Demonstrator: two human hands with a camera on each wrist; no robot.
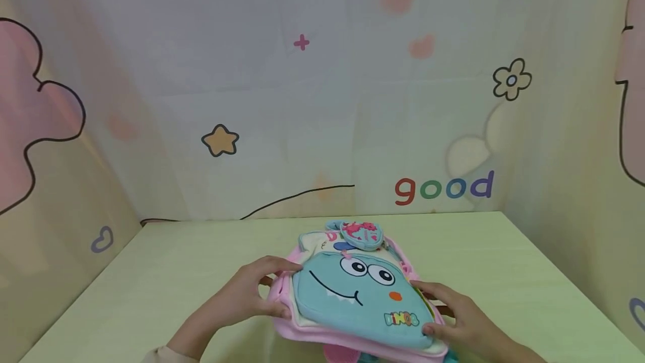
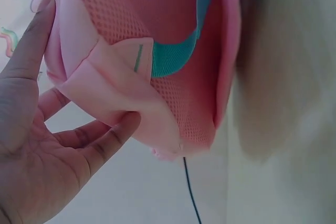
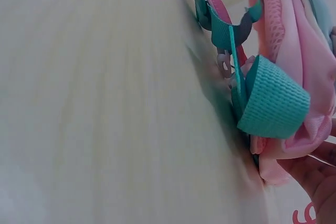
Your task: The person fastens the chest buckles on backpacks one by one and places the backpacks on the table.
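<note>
A child's backpack (image 1: 353, 301) with a pink body and a teal front printed with a smiling dinosaur face lies face up, tilted, above the table's near part. A small round teal pouch (image 1: 364, 235) with a pink dinosaur sits at its top. My left hand (image 1: 247, 290) grips the left side, fingers and thumb pressing into the pink fabric (image 2: 110, 82). On the opposite side, my right hand (image 1: 466, 318) holds the lower right edge between thumb and fingers. Teal webbing (image 3: 275, 98) hangs under the bag in the right wrist view; the back is mostly hidden from above.
The pale green-yellow table (image 1: 151, 273) spreads out around the bag. Printed cloth walls (image 1: 322, 99) with hearts, a star and the word "good" enclose the back and both sides. A thin dark cord (image 2: 191, 192) shows below the bag in the left wrist view.
</note>
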